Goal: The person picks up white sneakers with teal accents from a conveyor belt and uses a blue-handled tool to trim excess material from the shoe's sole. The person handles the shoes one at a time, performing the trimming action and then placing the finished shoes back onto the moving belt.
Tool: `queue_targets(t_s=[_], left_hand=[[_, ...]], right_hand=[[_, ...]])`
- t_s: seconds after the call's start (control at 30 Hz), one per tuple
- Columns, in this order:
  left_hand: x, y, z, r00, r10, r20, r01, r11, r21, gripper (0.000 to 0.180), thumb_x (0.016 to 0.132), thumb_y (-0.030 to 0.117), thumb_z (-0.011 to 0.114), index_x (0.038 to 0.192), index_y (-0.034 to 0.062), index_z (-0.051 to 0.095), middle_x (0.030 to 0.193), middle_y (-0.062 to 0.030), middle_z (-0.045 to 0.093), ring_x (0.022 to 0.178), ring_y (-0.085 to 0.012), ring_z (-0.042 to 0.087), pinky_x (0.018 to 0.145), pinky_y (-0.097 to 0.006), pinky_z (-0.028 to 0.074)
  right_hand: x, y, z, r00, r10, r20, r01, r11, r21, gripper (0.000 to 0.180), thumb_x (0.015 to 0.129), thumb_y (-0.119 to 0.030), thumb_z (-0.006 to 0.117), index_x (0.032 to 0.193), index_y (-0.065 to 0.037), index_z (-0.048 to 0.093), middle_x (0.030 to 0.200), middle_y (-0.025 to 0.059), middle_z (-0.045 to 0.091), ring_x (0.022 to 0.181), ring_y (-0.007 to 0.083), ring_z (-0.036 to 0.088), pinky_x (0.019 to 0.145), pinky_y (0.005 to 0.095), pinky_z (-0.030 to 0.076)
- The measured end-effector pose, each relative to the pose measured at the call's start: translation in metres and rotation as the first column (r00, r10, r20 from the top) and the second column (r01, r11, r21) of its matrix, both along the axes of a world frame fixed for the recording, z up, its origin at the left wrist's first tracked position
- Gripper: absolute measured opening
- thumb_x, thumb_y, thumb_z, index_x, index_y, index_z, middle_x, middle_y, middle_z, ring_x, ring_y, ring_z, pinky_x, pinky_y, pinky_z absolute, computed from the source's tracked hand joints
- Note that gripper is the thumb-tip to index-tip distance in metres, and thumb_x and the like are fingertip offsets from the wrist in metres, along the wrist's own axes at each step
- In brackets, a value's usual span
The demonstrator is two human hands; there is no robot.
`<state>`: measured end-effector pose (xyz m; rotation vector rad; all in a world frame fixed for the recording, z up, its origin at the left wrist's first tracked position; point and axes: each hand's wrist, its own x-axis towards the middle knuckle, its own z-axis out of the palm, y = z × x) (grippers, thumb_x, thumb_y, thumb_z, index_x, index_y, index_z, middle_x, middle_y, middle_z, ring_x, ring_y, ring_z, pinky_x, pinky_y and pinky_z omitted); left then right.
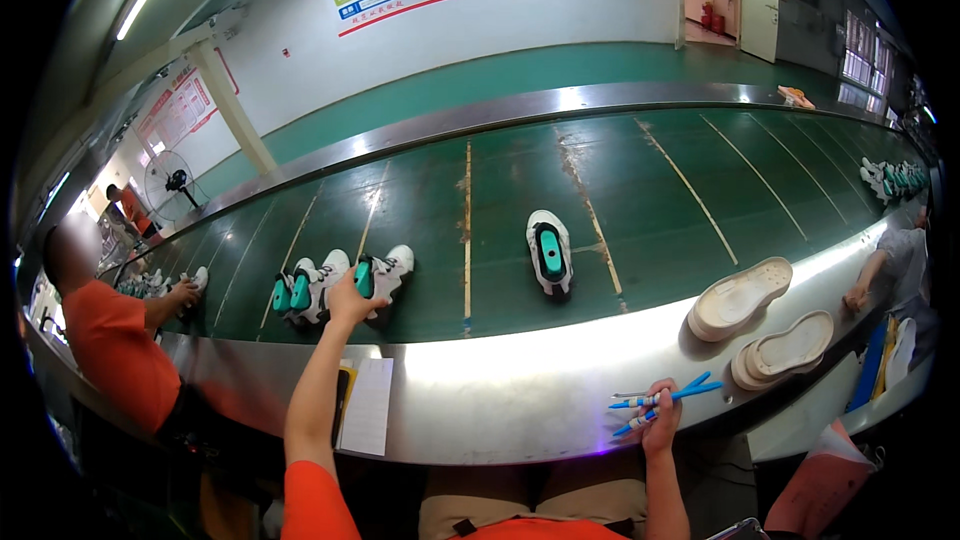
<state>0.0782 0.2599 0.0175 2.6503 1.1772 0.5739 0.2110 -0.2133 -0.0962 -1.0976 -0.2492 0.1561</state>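
My left hand [352, 302] reaches out to the green belt and is closed around the heel end of a white sneaker [396, 266] with a teal insert in its opening. Directly left of it stand further white sneakers [325, 275] with the same teal pieces. My right hand [660, 418], above the metal ledge, grips several blue pens [690, 390]; their tips point left and right. A lone white sneaker [548, 250] with a teal insert sits on the belt to the right of my left hand.
Cream shoe soles [742, 298] and a stack of similar soles [790, 348] lie on the metal ledge [500, 390] at right. White paper [367, 407] lies near my left forearm. A co-worker in orange [115, 345] handles shoes at left; another person's hand [857, 295] shows at right.
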Motion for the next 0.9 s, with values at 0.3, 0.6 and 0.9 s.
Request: queue_targets(t_s=[0.3,0.6,0.9], left_hand=[[-0.037,-0.175,0.014,0.962,-0.268,-0.049,0.248,0.936,-0.251,0.09,0.047,0.031,0.084,0.125,0.0074,0.044,0.087,-0.0186,0.062,0.084,-0.0336,0.061,0.072,-0.036,0.049],[-0.038,-0.291,-0.001,0.954,-0.132,-0.267,0.071,0.971,-0.228,0.088,0.071,0.043,0.066,0.133,-0.0034,0.024,0.081,-0.0159,0.058,0.067,-0.0302,0.061,0.056,-0.036,0.049],[0.02,-0.179,-0.005,0.976,-0.149,0.16,0.205,0.876,-0.436,0.047,0.083,0.047,0.052,0.099,0.0044,0.063,0.096,-0.0151,0.063,0.088,-0.0274,0.061,0.077,-0.032,0.045]], right_hand=[[-0.001,-0.007,-0.001,1.0,0.027,-0.003,-0.027,0.997,-0.077,0.031,0.085,-0.037,0.048,0.075,-0.008,0.044,0.064,0.0009,0.04,0.048,0.0057,0.039,0.043,0.0182,0.031],[-0.002,-0.002,-0.008,0.995,-0.1,-0.022,0.098,0.994,-0.053,0.034,0.088,-0.039,0.043,0.083,-0.006,0.045,0.066,0.0013,0.04,0.052,0.0062,0.041,0.046,0.0188,0.032],[-0.015,-0.009,0.005,0.954,-0.194,-0.228,0.193,0.981,-0.026,0.026,0.093,-0.034,0.039,0.09,-0.009,0.046,0.063,-0.0025,0.038,0.056,0.0045,0.036,0.046,0.0185,0.029]])
